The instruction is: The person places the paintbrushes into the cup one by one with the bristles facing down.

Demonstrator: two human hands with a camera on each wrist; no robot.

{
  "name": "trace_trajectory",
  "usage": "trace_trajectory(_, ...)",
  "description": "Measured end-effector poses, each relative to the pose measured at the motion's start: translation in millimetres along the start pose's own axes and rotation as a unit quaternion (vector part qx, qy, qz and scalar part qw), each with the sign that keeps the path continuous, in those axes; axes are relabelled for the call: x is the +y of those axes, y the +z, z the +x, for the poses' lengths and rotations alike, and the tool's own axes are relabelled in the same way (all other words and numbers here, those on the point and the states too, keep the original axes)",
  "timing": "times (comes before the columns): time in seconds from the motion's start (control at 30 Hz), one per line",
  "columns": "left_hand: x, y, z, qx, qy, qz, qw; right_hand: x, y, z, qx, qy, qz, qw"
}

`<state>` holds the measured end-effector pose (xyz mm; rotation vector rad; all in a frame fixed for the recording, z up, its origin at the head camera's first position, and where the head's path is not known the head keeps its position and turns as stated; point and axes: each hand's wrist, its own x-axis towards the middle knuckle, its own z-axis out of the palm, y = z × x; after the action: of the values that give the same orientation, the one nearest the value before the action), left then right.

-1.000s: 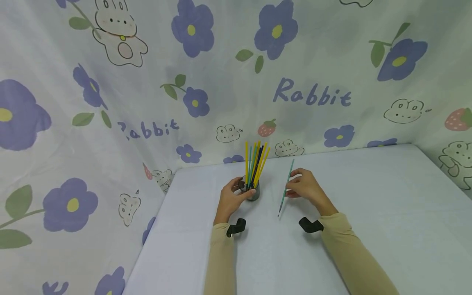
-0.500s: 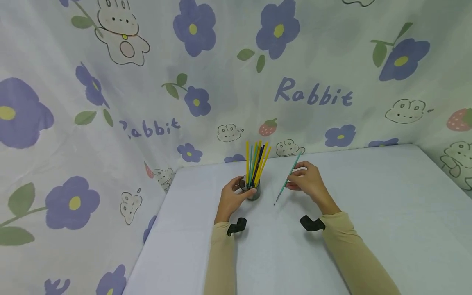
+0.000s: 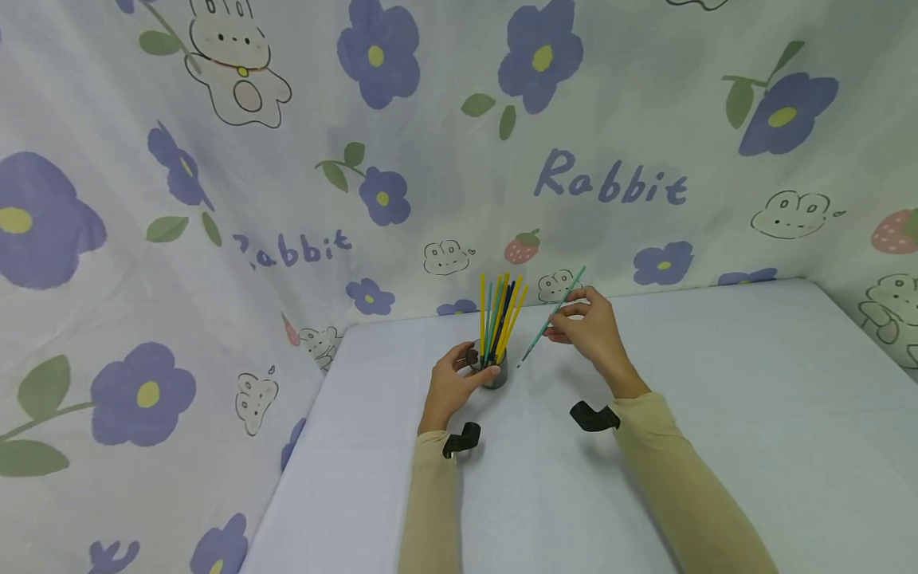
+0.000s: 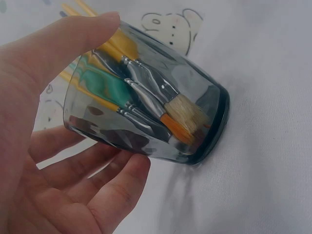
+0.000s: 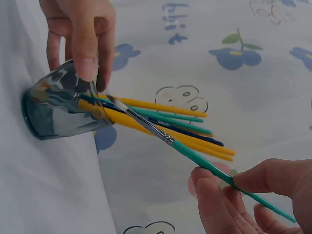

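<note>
My left hand [image 3: 450,389] grips a tinted glass cup [image 4: 195,97] by its upper part, thumb on the near side and fingers around the back. Several paintbrushes [image 3: 500,319] with yellow, green and dark blue handles stand in the cup, bristles down. In the left wrist view their metal ferrules and pale and orange bristles show through the glass. To the right of the cup, my right hand [image 3: 584,327] pinches a green-handled paintbrush [image 5: 195,157] between thumb and fingers. It slants, bristle tip down and left, close by the cup's rim.
A white cloth covers the table [image 3: 531,494]. Behind it and at the left hangs a curtain [image 3: 459,159] printed with flowers and rabbits. A black wrist mount [image 3: 462,438] sits on the left sleeve, another black mount [image 3: 594,416] on the right one.
My right hand has risen and moved left toward the cup, and the green paintbrush has tilted further, its tip now nearer the cup. The left hand and the cup stay in place.
</note>
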<state>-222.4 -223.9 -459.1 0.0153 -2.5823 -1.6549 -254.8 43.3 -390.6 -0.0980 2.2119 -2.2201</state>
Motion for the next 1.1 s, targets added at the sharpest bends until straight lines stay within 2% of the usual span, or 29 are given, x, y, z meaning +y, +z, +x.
trace_trajectory(0.2, -0.4, 0.1, 0.8, 0.001, -0.001, -0.002, 1.0000, -7, 8.8, 5, 0.001, -0.017, 0.009, 1.000)
trace_trajectory(0.4, -0.3, 0.5, 0.8, 0.002, -0.002, 0.000, 1.0000, -11, 20.3, 8, -0.003, -0.017, 0.016, 1.000)
trace_trajectory(0.77, -2.8, 1.2, 1.7, 0.002, 0.005, -0.004, 1.0000, -6, 36.3, 12, 0.000, -0.036, -0.013, 0.999)
trace_trajectory(1.1, -1.0, 0.6, 0.3, 0.003, -0.003, -0.004, 1.0000, -4, 49.1, 13, 0.001, -0.053, -0.042, 0.998)
